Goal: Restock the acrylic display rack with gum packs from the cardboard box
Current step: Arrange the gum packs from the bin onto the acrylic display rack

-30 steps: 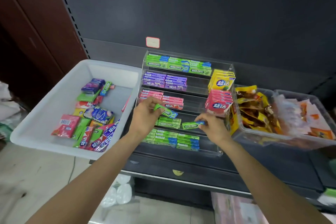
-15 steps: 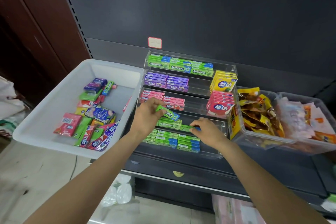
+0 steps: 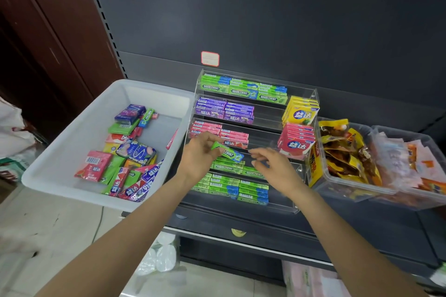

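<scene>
While the left hand pinches a green Doublemint pack by its near end between thumb and curled fingers, the pack slants out to that hand's right, its blue tip reaching toward the right hand. The right hand hovers just beside that tip, fingers loosely bent and parted, holding nothing. Both hands sit in front of the clear acrylic rack, over its fourth tier, where green packs lie directly beneath the held one; pink packs fill the tier just beyond the left hand's knuckles, and more green packs lie on the lowest tier under the wrists. To the left of the left hand stands a white plastic bin of mixed gum. To the right of the right hand stands a clear tub of snack packets.
</scene>
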